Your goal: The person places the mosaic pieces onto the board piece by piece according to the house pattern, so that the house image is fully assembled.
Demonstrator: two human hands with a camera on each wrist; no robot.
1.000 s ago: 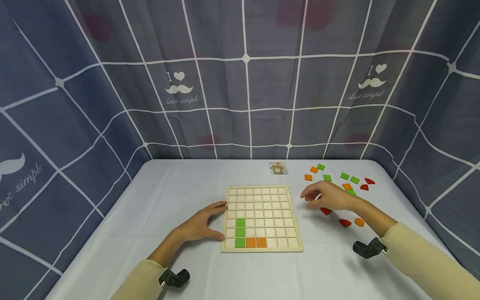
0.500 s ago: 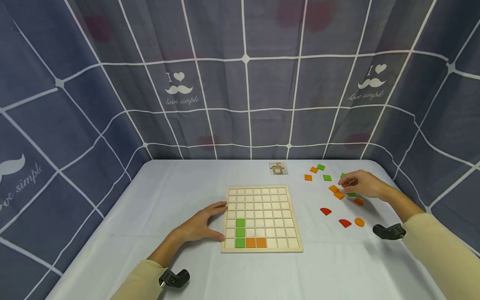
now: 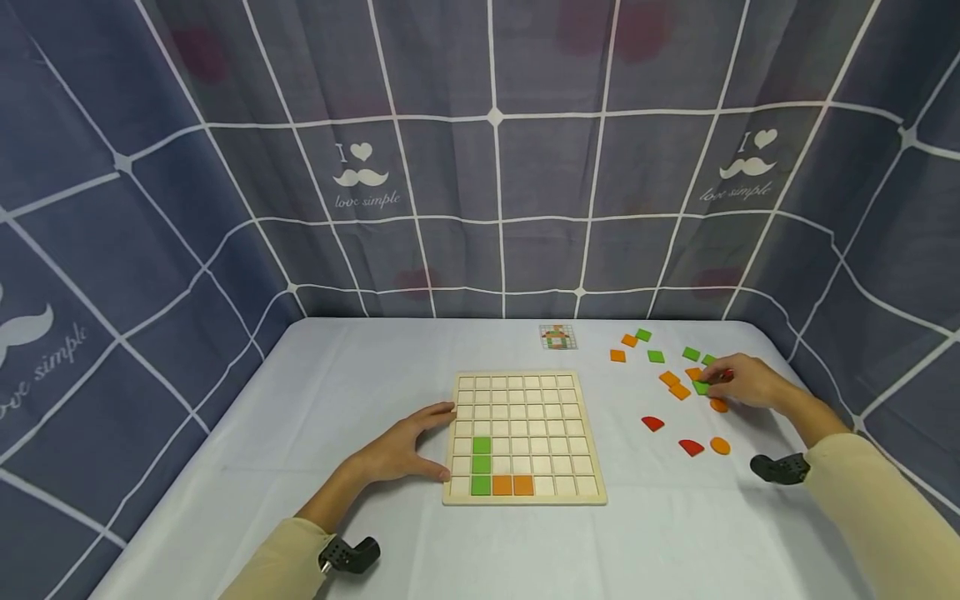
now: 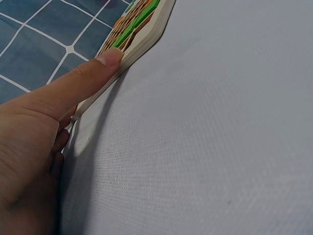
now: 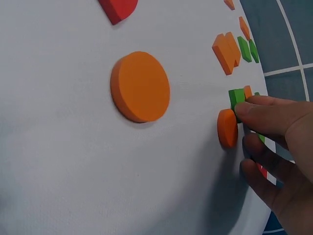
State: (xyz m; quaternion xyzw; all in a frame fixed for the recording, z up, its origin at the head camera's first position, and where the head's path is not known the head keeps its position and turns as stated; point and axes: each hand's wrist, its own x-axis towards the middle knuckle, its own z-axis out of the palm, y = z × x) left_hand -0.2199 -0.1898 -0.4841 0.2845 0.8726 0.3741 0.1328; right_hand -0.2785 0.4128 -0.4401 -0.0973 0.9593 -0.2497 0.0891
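Note:
A wooden grid board (image 3: 525, 427) lies mid-table, with green tiles and orange tiles in its lower left cells. At its left edge rests my left hand (image 3: 393, 450), thumb and fingers spread along the rim; in the left wrist view the straight thumb (image 4: 80, 85) touches that rim. Over the loose pieces on the right, my right hand (image 3: 750, 383) has thumb and index finger on a green tile (image 5: 236, 98), seeming to pinch it. An orange round piece (image 5: 227, 128) lies right beside the thumb. The fingers partly hide other pieces behind them.
A small pattern card (image 3: 557, 337) lies behind the board. Loose orange squares (image 3: 670, 379), green squares (image 3: 656, 357), red wedge pieces (image 3: 691, 447) and another orange disc (image 3: 720, 446) are scattered on the right. A grid-patterned curtain (image 3: 540, 167) surrounds the white table.
My right hand has moved from beside the board rightward to the scattered pieces, then slightly lower onto the green tile. My left hand has stayed at the board's edge.

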